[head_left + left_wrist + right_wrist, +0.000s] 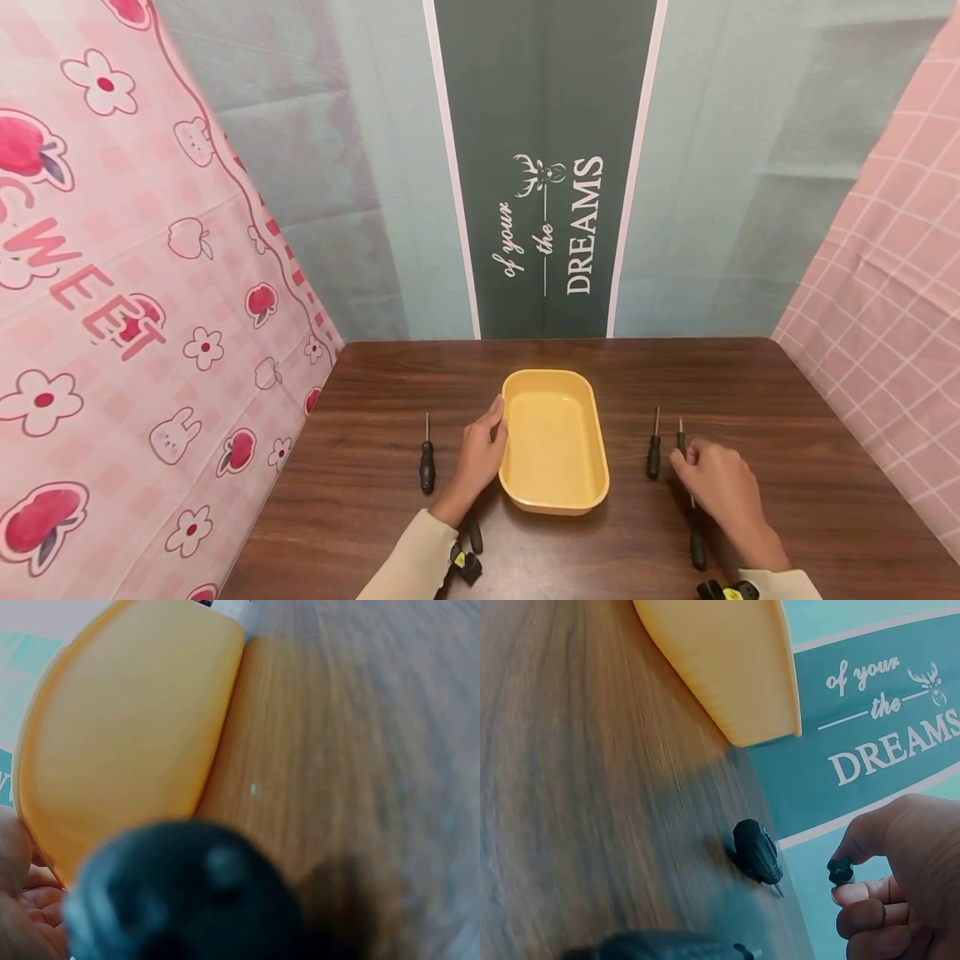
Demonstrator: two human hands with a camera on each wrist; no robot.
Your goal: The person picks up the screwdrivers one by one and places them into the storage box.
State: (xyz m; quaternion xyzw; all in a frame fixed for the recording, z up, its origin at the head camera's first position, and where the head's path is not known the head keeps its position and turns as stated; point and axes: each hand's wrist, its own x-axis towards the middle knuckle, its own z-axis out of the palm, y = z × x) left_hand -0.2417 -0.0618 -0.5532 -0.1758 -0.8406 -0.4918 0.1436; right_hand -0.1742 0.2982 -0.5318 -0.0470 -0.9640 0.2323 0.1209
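My left hand (482,446) holds the left rim of a yellow rectangular tray (555,506), which sits on the table. Between thumb and index finger, my right hand (720,483) pinches a black-handled screwdriver (681,439); its handle end also shows in the right wrist view. Just left of that hand lies a second screwdriver (654,457), shaft pointing away. Nearer me is another screwdriver (698,546), partly beneath the right hand. One more screwdriver (427,471) lies left of the tray. Beside my left wrist a black handle (475,533) is partly hidden.
The brown wooden table (360,400) ends at a hanging cloth (547,83) with white lettering. A pink patterned cloth (150,333) hangs on the left, a pink grid cloth (885,333) on the right. In the left wrist view a blurred black object (184,900) blocks the lower part.
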